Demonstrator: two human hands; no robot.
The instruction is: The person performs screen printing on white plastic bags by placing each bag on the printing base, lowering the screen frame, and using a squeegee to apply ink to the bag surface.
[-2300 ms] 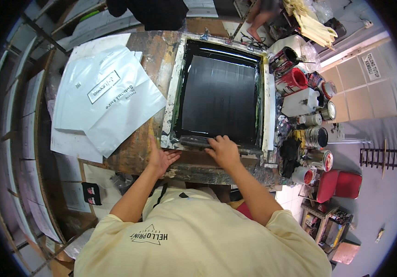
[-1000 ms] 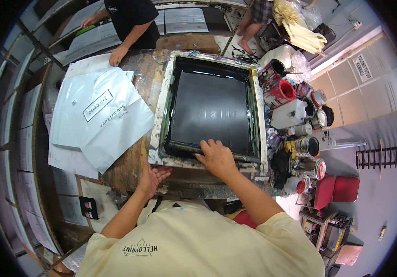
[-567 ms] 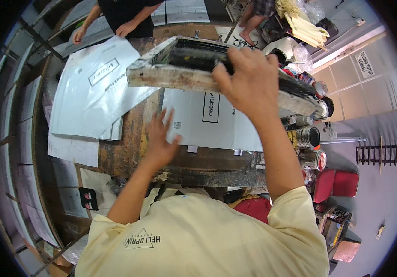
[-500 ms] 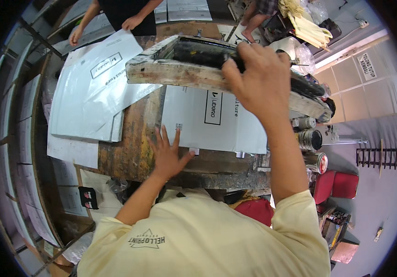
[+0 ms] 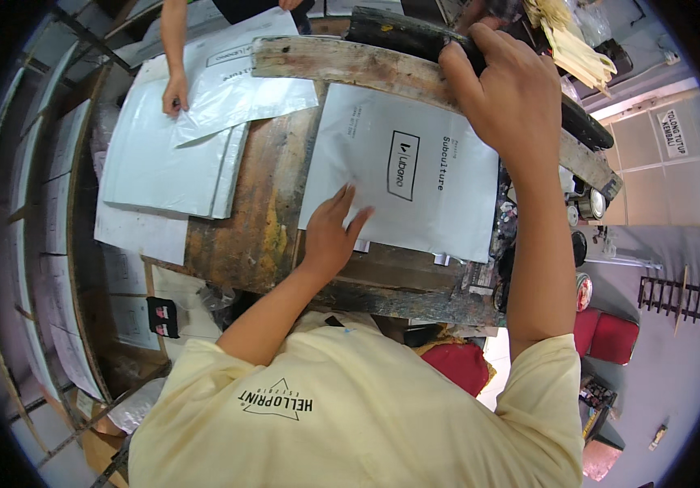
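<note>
A white plastic mailer bag with black print and a boxed logo lies flat on the stained wooden table. My left hand is at its near left edge, fingers stretched out, holding nothing. My right hand is wrapped round a long black squeegee beyond the bag. The squeegee lies along the worn wooden bar of a screen-printing frame, raised above the bag's far end. Whether my fingers grip the frame too is hidden.
Left, a co-worker's hand touches a loose printed bag over a stack of white bags. Shelving with flat white sheets stands far left. Paint cans line the right. A red chair is lower right.
My right hand and the frame have moved farther away and up, uncovering more of the printed bag. My left hand has moved onto the bag's edge. The co-worker has lowered the loose bag onto the stack.
</note>
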